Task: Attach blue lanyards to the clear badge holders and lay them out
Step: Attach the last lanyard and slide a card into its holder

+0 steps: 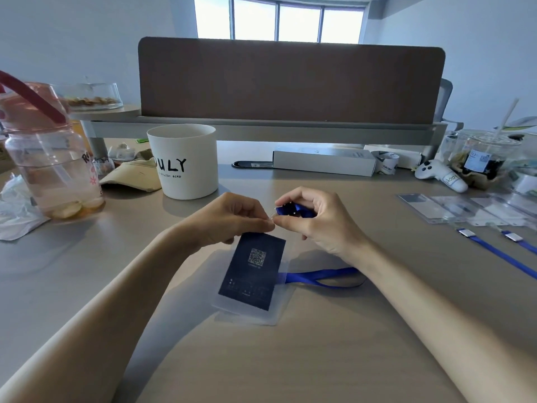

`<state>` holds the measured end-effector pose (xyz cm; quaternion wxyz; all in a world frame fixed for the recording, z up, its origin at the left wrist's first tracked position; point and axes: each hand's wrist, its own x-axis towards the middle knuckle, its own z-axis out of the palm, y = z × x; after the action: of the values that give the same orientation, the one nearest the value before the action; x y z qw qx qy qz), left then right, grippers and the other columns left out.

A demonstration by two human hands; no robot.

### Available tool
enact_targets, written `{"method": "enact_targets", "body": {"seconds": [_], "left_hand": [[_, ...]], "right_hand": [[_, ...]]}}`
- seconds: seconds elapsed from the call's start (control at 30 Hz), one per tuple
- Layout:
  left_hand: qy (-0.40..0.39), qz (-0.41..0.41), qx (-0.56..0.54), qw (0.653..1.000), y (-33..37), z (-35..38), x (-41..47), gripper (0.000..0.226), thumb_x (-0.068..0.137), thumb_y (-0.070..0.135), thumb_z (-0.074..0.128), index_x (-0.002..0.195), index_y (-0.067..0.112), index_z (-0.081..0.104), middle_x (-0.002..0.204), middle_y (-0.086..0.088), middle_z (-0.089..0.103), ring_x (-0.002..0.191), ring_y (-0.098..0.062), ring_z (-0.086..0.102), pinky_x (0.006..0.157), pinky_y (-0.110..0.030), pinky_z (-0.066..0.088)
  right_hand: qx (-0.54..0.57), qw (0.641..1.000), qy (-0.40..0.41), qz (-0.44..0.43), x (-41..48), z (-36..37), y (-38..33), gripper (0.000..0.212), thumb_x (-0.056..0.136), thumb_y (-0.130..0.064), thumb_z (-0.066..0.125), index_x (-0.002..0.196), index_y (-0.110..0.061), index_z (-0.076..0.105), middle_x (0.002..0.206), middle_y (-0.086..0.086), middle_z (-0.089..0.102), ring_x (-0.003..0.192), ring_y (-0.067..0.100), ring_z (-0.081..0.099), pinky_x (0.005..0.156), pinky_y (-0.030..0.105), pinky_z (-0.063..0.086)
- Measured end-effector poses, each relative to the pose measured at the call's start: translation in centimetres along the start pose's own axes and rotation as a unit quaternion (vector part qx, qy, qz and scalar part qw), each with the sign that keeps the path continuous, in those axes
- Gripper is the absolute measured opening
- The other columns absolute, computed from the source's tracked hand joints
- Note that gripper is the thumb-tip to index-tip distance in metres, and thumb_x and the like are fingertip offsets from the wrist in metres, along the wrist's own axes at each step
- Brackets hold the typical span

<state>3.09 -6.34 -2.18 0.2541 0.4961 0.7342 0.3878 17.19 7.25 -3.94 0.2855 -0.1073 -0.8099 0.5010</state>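
A clear badge holder (250, 311) with a dark blue card inside hangs tilted over the desk's middle. My left hand (232, 218) pinches its top edge. My right hand (315, 219) pinches the clip end of a blue lanyard (322, 277) right against that top edge; the strap's loop trails on the desk behind the holder, to its right. At the right, several clear badge holders (453, 209) lie in a row, with blue lanyards (499, 251) running from them toward the near right.
A white cup (186, 161) stands just beyond my hands. A pink water bottle (49, 158) and a beige cap (133, 175) sit at the left. A white box (322, 161), a white controller (441, 173) and a plastic drink cup (482, 158) line the back right.
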Motion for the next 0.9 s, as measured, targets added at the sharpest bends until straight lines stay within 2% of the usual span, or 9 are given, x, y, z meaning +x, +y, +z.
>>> {"method": "enact_targets", "body": {"seconds": [0.07,0.2,0.27,0.4,0.5,0.67,0.8,0.9], "left_hand": [[-0.004,0.0,-0.001,1.0,0.1,-0.1,-0.1,0.02,0.086,0.035,0.066,0.089,0.016,0.07,0.081,-0.014,0.061,0.072,-0.02,0.047,0.051,-0.023,0.033],[-0.005,0.001,0.005,1.0,0.2,0.1,0.1,0.018,0.09,0.034,0.06,0.094,0.02,0.071,0.09,-0.021,0.065,0.074,-0.018,0.05,0.051,-0.023,0.034],[0.008,0.004,0.012,1.0,0.2,0.3,0.3,0.018,0.091,0.031,0.059,0.092,0.017,0.07,0.085,-0.021,0.064,0.073,-0.019,0.05,0.052,-0.023,0.033],[0.025,0.018,0.003,1.0,-0.1,0.7,0.5,0.013,0.091,0.022,0.061,0.084,0.015,0.068,0.067,-0.001,0.063,0.065,-0.013,0.052,0.046,-0.013,0.035],[0.029,0.024,0.008,0.999,-0.2,0.9,0.6,0.012,0.09,0.019,0.061,0.08,0.017,0.067,0.064,0.008,0.066,0.066,-0.005,0.06,0.05,-0.01,0.042],[0.044,0.026,0.017,0.999,0.0,1.1,0.6,0.012,0.091,0.018,0.059,0.083,0.014,0.066,0.083,-0.008,0.07,0.078,-0.013,0.063,0.065,-0.019,0.049],[0.04,0.023,0.009,0.999,0.1,1.2,0.5,0.012,0.091,0.017,0.058,0.082,0.014,0.066,0.085,-0.012,0.069,0.076,-0.016,0.063,0.062,-0.019,0.049],[0.047,0.014,-0.019,0.999,0.0,1.2,0.6,0.013,0.092,0.019,0.058,0.084,0.013,0.067,0.084,-0.016,0.067,0.073,-0.016,0.061,0.054,-0.018,0.046]], "right_hand": [[0.001,1.0,0.009,0.005,0.0,-0.1,-0.1,0.015,0.079,-0.016,0.08,0.09,-0.019,0.071,0.081,-0.005,0.073,0.064,0.003,0.057,0.049,0.021,0.045],[-0.006,1.0,0.022,0.013,0.1,-0.2,0.1,0.016,0.078,-0.017,0.081,0.089,-0.021,0.071,0.083,-0.004,0.074,0.064,0.001,0.058,0.049,0.02,0.045],[-0.003,1.0,0.025,0.015,0.0,-0.2,0.1,0.015,0.078,-0.017,0.081,0.088,-0.021,0.071,0.082,-0.004,0.074,0.063,0.0,0.058,0.049,0.019,0.044],[-0.002,0.999,0.03,0.02,0.0,0.1,0.3,0.015,0.078,-0.017,0.081,0.088,-0.021,0.072,0.082,-0.004,0.074,0.064,-0.001,0.06,0.05,0.016,0.044],[-0.009,0.999,0.025,0.03,-0.1,0.3,0.4,0.013,0.079,-0.018,0.08,0.088,-0.024,0.073,0.081,-0.006,0.074,0.064,0.001,0.059,0.049,0.018,0.044],[-0.017,0.999,0.026,0.024,-0.1,0.3,0.2,0.014,0.079,-0.015,0.08,0.091,-0.019,0.076,0.083,0.002,0.075,0.063,0.001,0.059,0.049,0.018,0.045],[-0.023,0.999,0.023,0.023,-0.1,0.1,0.1,0.013,0.077,-0.015,0.081,0.09,-0.018,0.077,0.08,0.001,0.076,0.063,0.002,0.06,0.048,0.018,0.044],[-0.015,0.999,0.039,0.022,0.0,0.1,-0.1,0.013,0.076,-0.013,0.081,0.089,-0.014,0.077,0.078,0.0,0.075,0.062,-0.002,0.061,0.049,0.012,0.042]]}}
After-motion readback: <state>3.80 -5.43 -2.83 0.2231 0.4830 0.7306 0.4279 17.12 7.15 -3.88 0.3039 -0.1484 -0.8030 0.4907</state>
